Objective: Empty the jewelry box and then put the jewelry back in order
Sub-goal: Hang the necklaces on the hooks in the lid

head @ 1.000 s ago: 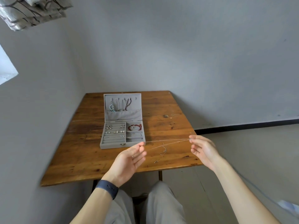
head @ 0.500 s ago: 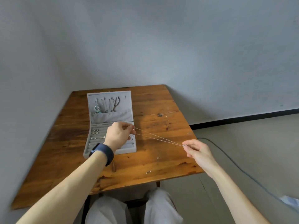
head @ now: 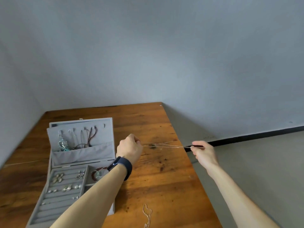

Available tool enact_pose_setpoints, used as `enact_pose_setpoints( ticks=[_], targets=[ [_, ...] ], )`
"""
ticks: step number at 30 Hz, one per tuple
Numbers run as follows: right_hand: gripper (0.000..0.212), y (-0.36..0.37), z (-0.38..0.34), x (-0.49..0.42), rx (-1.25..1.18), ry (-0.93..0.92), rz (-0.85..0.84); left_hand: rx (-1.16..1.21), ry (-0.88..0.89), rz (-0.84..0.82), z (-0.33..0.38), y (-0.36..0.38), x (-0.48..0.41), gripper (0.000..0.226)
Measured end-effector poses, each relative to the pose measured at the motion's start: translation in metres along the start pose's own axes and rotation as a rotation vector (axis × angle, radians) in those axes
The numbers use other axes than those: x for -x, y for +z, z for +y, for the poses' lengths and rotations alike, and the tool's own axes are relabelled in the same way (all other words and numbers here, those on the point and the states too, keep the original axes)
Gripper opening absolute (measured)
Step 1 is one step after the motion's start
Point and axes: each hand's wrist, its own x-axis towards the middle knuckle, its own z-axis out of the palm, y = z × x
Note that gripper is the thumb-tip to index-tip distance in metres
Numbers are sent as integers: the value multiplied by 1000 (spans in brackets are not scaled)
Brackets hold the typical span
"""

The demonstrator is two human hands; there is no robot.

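A thin silver necklace chain [head: 166, 145] is stretched taut above the table between my two hands. My left hand [head: 130, 149] pinches one end just right of the open lid. My right hand [head: 204, 153] pinches the other end past the table's right edge. The grey jewelry box [head: 54, 163] stands open at the left. Several necklaces [head: 77, 141] hang in its lid above a pocket. Earrings [head: 65, 183] sit in the ring rolls, and a red bracelet [head: 97, 174] lies in a compartment partly hidden by my left forearm.
The wooden table [head: 156, 178] fills the lower middle of the view, set into a corner of grey walls. Another silver chain [head: 147, 214] lies loose on the wood near the front edge. Bare floor lies to the right of the table.
My left hand moved from over the box tray up and right, beside the lid. The chain stays taut and now runs nearly level. The view has come closer to the table.
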Motion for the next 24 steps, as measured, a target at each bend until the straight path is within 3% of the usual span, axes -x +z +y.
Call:
enact_pose_setpoints(
  ticks=[10,16,24],
  targets=[
    [10,57,-8,-82,140,-73,-39,-86,-87,60,-13,30,-68,19],
    [15,84,-17,-108,268,-189,-56,-10,-180,204,-19,33,-89,15],
    [21,102,-15,-118,403,-311,83,123,-311,276,-19,41,-100,20]
  ],
)
